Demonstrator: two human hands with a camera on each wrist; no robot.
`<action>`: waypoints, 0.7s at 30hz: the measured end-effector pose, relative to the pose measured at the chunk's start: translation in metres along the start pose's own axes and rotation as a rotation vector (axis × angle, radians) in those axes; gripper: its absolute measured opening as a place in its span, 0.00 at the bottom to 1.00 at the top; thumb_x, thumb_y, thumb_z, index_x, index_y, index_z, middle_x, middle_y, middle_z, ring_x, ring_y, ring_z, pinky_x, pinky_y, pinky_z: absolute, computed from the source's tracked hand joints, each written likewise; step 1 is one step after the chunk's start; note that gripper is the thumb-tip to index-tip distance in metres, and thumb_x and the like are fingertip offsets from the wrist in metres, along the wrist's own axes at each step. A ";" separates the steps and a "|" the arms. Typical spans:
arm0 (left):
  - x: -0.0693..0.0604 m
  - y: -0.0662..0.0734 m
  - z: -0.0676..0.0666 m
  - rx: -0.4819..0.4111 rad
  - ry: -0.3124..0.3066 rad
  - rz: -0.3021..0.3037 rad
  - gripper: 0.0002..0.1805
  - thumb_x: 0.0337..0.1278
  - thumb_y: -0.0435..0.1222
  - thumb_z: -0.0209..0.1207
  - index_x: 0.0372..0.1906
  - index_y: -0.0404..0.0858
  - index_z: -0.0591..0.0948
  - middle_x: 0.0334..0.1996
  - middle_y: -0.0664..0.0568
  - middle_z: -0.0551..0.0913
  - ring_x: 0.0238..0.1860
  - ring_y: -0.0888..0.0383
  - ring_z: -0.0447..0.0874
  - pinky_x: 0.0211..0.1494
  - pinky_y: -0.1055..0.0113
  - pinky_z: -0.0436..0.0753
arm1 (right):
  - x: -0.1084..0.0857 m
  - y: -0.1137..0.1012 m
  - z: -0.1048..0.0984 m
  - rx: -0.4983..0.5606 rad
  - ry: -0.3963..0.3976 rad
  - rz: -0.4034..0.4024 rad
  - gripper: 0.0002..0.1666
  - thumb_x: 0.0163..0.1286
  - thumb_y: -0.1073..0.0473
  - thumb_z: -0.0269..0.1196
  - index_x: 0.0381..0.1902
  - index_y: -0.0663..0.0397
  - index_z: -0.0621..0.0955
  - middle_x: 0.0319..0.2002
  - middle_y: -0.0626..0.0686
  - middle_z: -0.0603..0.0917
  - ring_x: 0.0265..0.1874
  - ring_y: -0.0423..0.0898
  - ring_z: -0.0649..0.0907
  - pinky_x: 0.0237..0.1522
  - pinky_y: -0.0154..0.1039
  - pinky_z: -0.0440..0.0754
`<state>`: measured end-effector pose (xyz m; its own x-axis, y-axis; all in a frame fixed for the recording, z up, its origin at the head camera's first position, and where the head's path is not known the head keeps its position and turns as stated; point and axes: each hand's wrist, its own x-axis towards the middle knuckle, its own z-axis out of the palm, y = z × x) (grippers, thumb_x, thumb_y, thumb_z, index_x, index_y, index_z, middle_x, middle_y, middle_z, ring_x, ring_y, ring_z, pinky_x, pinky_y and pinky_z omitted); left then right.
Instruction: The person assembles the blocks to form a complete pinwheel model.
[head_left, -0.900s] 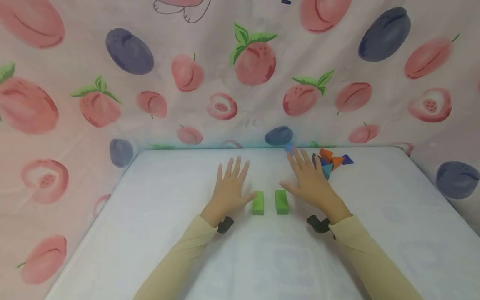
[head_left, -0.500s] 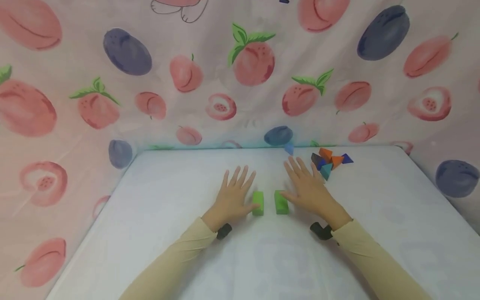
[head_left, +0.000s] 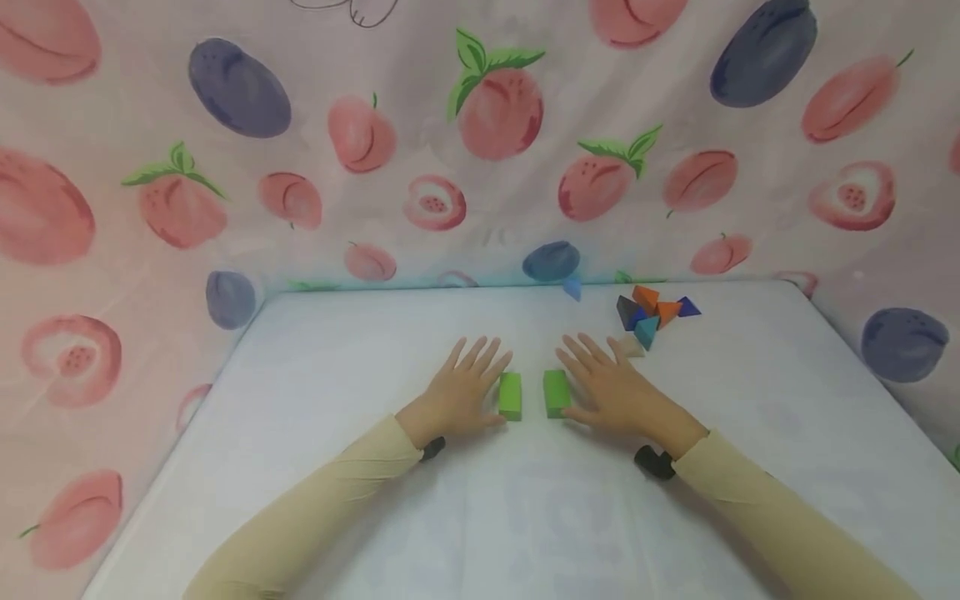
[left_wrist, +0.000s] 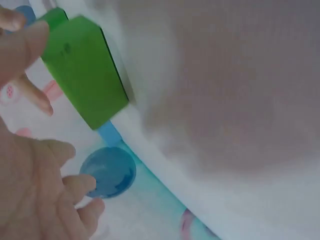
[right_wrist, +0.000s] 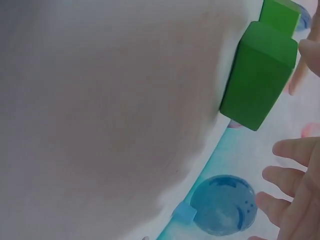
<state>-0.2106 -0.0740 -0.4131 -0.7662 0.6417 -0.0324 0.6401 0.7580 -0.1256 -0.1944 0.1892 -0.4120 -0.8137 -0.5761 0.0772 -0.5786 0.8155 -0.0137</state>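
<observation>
Two green rectangular blocks lie on the white table, side by side with a gap between them: the left green block (head_left: pixel 510 396) and the right green block (head_left: pixel 557 393). My left hand (head_left: pixel 457 392) is beside the outer side of the left block, fingers straight and spread, thumb by its near end. Mirroring it, my right hand (head_left: pixel 618 392) flanks the right block with fingers extended. Each wrist view shows the near block close up, the left block (left_wrist: pixel 87 72) and the right block (right_wrist: pixel 260 75), with fingers uncurled. Whether thumbs touch the blocks, I cannot tell.
Behind my right hand sits a cluster of triangular blocks, including an orange block (head_left: pixel 667 313), a teal block (head_left: pixel 646 332) and a pale wooden block (head_left: pixel 632 345). A light blue block (head_left: pixel 572 288) stands at the table's back edge, before a fruit-patterned cloth (head_left: pixel 435 100).
Both hands have come down and closer to the green blocks, from above and behind to their outer sides. The pale wooden block is now uncovered. The head view has shifted slightly.
</observation>
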 end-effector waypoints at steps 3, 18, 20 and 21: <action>0.004 -0.004 -0.003 -0.004 0.000 0.029 0.52 0.51 0.64 0.55 0.74 0.43 0.50 0.75 0.44 0.49 0.75 0.46 0.45 0.75 0.48 0.43 | 0.001 0.001 -0.003 -0.015 -0.013 -0.015 0.52 0.59 0.34 0.60 0.71 0.58 0.58 0.73 0.61 0.56 0.72 0.62 0.54 0.66 0.67 0.50; 0.013 -0.004 -0.001 0.032 -0.050 0.038 0.50 0.46 0.68 0.55 0.70 0.42 0.62 0.74 0.44 0.53 0.75 0.47 0.49 0.76 0.49 0.42 | 0.009 0.000 -0.005 -0.070 -0.066 -0.034 0.46 0.56 0.35 0.63 0.64 0.57 0.68 0.63 0.60 0.72 0.66 0.60 0.66 0.66 0.67 0.54; 0.013 -0.004 0.000 0.024 -0.053 0.035 0.49 0.46 0.68 0.56 0.69 0.42 0.63 0.72 0.43 0.58 0.73 0.47 0.53 0.75 0.49 0.45 | 0.010 -0.001 -0.005 -0.075 -0.078 -0.026 0.44 0.56 0.35 0.63 0.62 0.56 0.70 0.60 0.60 0.74 0.64 0.59 0.68 0.66 0.67 0.54; 0.013 -0.004 0.000 0.013 -0.045 0.034 0.48 0.45 0.67 0.56 0.67 0.42 0.64 0.70 0.43 0.61 0.71 0.47 0.57 0.75 0.49 0.48 | 0.011 -0.001 -0.005 -0.073 -0.084 -0.022 0.44 0.55 0.35 0.64 0.62 0.56 0.71 0.59 0.59 0.74 0.63 0.58 0.68 0.66 0.66 0.54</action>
<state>-0.2235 -0.0687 -0.4128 -0.7458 0.6611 -0.0816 0.6654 0.7339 -0.1363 -0.2025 0.1827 -0.4057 -0.8044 -0.5940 -0.0067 -0.5933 0.8028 0.0602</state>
